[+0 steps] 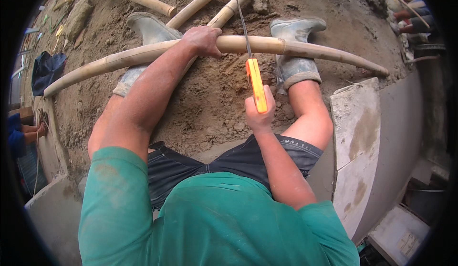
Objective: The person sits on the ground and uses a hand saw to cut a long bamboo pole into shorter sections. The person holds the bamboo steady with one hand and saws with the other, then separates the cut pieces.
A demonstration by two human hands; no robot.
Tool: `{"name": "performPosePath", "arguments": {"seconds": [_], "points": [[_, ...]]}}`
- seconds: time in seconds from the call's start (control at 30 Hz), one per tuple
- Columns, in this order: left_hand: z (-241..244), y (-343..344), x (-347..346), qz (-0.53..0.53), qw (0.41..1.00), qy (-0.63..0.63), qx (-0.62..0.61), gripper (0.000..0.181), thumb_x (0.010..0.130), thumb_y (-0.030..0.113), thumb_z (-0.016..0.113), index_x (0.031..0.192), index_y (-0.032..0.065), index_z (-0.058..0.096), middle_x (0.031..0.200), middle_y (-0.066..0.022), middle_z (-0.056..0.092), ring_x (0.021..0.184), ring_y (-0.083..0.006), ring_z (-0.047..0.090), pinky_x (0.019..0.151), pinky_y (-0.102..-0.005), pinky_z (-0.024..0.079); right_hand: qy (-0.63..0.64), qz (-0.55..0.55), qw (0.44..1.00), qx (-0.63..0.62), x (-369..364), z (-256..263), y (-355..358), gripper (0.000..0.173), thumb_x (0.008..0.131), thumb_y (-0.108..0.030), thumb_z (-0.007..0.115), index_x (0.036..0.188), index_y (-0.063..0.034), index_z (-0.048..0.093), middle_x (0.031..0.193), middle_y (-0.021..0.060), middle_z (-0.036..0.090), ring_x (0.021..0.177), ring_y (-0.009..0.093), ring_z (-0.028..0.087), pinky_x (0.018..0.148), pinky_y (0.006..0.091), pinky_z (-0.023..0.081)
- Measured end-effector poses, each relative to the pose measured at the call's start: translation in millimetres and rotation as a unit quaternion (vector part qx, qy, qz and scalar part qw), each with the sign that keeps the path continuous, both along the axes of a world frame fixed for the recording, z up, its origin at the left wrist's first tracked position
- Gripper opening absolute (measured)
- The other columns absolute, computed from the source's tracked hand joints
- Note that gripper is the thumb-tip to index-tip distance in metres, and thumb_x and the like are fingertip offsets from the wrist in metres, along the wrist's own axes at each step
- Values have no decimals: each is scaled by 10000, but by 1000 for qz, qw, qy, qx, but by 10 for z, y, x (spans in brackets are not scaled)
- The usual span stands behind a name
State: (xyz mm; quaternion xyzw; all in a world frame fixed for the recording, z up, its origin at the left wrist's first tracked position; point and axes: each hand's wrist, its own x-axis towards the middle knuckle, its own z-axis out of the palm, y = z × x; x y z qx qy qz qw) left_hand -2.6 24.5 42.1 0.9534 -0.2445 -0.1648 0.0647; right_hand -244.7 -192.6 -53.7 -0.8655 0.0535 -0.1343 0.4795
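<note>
A long bamboo pole (261, 44) lies crosswise in front of my shins and looks bowed in the wide view. My left hand (204, 40) grips it left of its middle. In my right hand (260, 117) is the orange-yellow handle of a handsaw (256, 83). The saw's thin blade crosses the pole to the right of my left hand, its far end pointing away from me. Under the pole, a second bamboo pole (234, 8) runs away from me at a slant. Whether the blade has cut into the bamboo cannot be made out.
Another bamboo piece (200, 3) and a curved length (137, 1) lie on the dirt ahead. My rubber boots (297, 31) flank the work. A pale board (356, 140) rests at my right, a dark cloth (48, 70) at far left. People show at both rims.
</note>
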Motion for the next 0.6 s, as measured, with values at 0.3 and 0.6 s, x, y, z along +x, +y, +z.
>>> {"name": "performPosePath", "arguments": {"seconds": [0.3, 0.6], "points": [[66, 16, 162, 13, 998, 41, 47, 615, 694, 363, 841, 1222, 89, 685, 1109, -207, 761, 1075, -397, 731, 925, -513, 591, -44, -23, 996, 73, 725, -5, 216, 191, 823, -98, 655, 918, -39, 500, 750, 203, 544, 704, 448, 589, 681, 503, 508], [96, 137, 15, 58, 998, -25, 29, 529, 712, 373, 821, 1146, 109, 670, 1083, -171, 764, 1047, -384, 735, 894, -504, 594, -36, -2, 998, 50, 628, 195, 149, 173, 824, -97, 639, 894, -34, 494, 730, 216, 552, 687, 458, 593, 680, 512, 506]]}}
